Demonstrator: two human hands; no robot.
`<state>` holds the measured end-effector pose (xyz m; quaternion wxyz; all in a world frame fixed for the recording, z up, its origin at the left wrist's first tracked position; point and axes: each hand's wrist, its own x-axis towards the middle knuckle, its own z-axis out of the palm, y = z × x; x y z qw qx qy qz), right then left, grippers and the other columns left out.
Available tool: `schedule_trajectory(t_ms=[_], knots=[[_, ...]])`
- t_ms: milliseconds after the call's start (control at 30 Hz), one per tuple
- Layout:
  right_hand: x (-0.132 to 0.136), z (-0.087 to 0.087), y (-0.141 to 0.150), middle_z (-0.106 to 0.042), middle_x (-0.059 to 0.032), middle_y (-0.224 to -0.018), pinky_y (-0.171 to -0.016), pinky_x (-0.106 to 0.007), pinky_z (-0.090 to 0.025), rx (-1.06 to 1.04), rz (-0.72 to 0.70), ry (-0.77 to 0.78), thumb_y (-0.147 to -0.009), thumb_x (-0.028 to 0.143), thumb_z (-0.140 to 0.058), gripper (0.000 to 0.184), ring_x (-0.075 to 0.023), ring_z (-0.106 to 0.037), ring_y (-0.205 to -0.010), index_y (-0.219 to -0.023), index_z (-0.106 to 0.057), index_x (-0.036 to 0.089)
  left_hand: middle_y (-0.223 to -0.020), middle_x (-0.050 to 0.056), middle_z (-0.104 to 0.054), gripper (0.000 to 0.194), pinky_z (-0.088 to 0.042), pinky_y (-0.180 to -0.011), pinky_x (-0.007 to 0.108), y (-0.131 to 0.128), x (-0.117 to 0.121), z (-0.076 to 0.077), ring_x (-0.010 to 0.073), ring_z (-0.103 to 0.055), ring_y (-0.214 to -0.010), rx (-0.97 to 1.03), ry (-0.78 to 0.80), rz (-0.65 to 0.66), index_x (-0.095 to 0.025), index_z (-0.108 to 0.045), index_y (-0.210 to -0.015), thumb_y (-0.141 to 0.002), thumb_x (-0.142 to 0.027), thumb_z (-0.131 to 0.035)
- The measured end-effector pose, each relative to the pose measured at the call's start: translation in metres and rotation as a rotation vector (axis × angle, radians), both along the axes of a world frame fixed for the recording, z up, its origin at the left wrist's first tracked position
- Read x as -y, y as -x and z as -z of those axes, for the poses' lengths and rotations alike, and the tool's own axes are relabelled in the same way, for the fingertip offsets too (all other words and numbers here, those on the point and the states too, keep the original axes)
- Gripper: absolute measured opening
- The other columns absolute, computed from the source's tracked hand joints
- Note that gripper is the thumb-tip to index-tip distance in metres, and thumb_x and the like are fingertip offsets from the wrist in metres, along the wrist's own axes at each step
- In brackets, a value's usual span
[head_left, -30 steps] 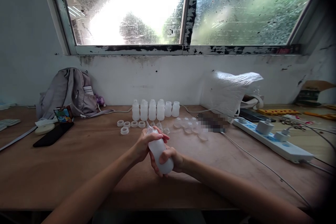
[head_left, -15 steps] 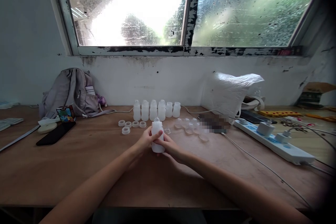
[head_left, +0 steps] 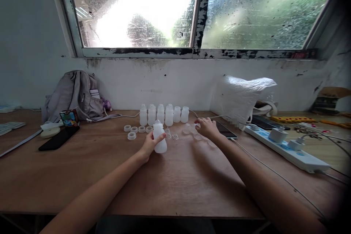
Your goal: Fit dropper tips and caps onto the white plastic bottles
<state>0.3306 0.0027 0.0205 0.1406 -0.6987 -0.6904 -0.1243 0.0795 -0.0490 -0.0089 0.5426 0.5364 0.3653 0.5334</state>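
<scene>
A translucent white baby bottle (head_left: 160,143) with a nipple on top is gripped in my left hand (head_left: 149,145), tilted slightly above the table. My right hand (head_left: 207,128) is stretched out to the right, its fingers bent round a clear dome cap (head_left: 197,126) that they partly hide. More clear caps (head_left: 187,129) lie around it. Left of the held bottle are several white screw rings (head_left: 131,136). Just right of the bottle lies a thin clear ring (head_left: 174,136).
Along the wall stand several bottles with nipples (head_left: 151,116) and two open bottles (head_left: 184,114). On the left are a grey backpack (head_left: 70,95) and a black phone (head_left: 59,139). A tablet (head_left: 226,130), a cable and a power strip (head_left: 287,150) lie to the right.
My right hand has let go of the bottle and moved right and away from me to the clear caps. My left hand, still holding the bottle, has shifted slightly left and up.
</scene>
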Motion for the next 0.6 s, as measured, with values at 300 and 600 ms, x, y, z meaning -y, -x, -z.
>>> schedule_trajectory(t_ms=[300, 600], knots=[[-0.010, -0.001, -0.020, -0.063, -0.0067, -0.086, -0.072, -0.036, -0.032, 0.019, -0.021, 0.212, -0.071, 0.035, -0.047, 0.025, -0.0240, -0.051, -0.088, -0.085, -0.063, 0.022, -0.082, 0.005, -0.059, 0.045, -0.039, -0.058, 0.021, 0.006, -0.012, 0.005, 0.0139, -0.054, -0.071, 0.021, -0.028, -0.080, -0.015, -0.055, -0.089, -0.058, -0.045, -0.065], [-0.009, 0.003, -0.017, -0.062, -0.0060, -0.068, -0.054, -0.024, -0.037, -0.130, -0.274, 0.258, -0.067, 0.040, -0.053, 0.026, -0.0170, -0.056, -0.063, -0.073, -0.063, 0.017, -0.090, 0.008, -0.061, 0.046, -0.040, -0.065, 0.024, 0.011, -0.018, 0.012, 0.0188, -0.055, -0.082, -0.119, -0.076, -0.028, -0.013, -0.057, -0.093, -0.059, -0.045, -0.064]])
